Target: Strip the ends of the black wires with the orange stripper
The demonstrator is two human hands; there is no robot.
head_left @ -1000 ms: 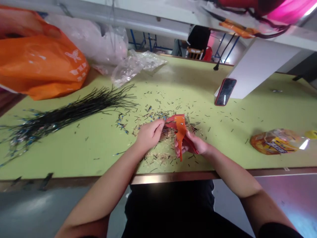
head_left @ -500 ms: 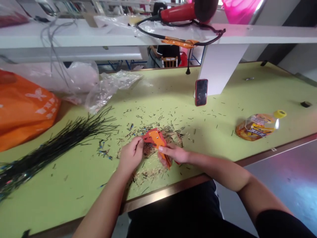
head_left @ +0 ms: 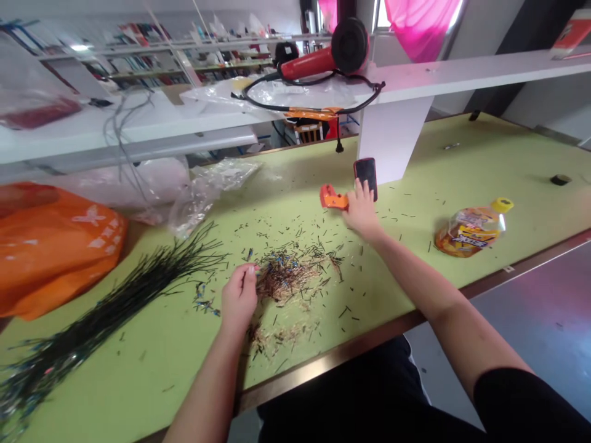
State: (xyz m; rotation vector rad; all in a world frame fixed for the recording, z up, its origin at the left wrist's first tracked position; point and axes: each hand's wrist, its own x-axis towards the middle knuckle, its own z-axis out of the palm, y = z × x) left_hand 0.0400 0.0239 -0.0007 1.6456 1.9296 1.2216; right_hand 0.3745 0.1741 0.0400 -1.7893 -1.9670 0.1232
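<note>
My left hand (head_left: 239, 296) is closed in a pinch on a thin wire, whose small coloured end shows beyond the thumb. It is at the left edge of a heap of copper strands and wire scraps (head_left: 286, 274). My right hand (head_left: 362, 212) reaches farther forward, fingers stretched out over the lower part of a dark phone (head_left: 366, 169) with a red edge. Whether the fingertips press on the phone is hard to tell. An orange and red wire stripper (head_left: 332, 198) lies on the table against the thumb side of that hand.
A bundle of black wires (head_left: 133, 289) lies at left beside an orange bag (head_left: 60, 246) and clear plastic bags (head_left: 207, 184). A drink bottle (head_left: 471, 231) lies at right. A white shelf (head_left: 415, 80) crosses above, carrying a red heat gun (head_left: 323, 58) with a hanging cord.
My right hand has moved forward with the wire stripper from the heap to the phone, and its fingers have straightened. My left hand stays by the heap. The view has tilted up.
</note>
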